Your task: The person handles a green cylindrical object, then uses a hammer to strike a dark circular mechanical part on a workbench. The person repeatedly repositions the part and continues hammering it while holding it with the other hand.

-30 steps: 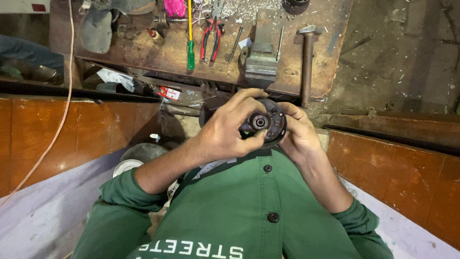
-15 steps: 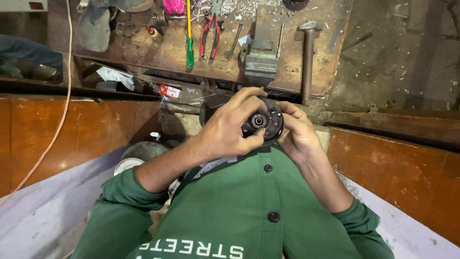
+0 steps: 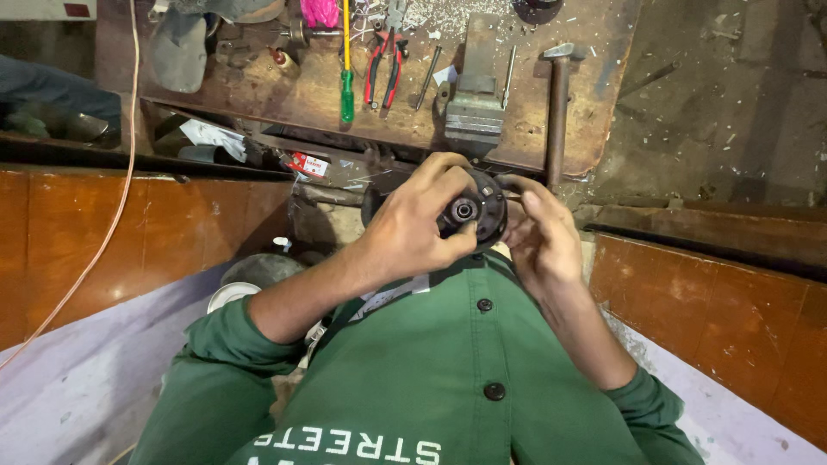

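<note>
Left hand point(image 3: 413, 228) wraps black round part point(image 3: 472, 209), thumb pinching near hub to steady it at chest; right hand point(image 3: 538, 237) cups far rim, fingers curled. Pliers point(image 3: 383, 69), hammer point(image 3: 556, 103) lie on worktop point(image 3: 284, 95) beyond.

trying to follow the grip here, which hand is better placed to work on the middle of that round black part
Probably the left hand: its thumb and fingers wrap the round black part, fingertips beside its metal centre hub. The right hand only props the part's far rim from the side.
</note>
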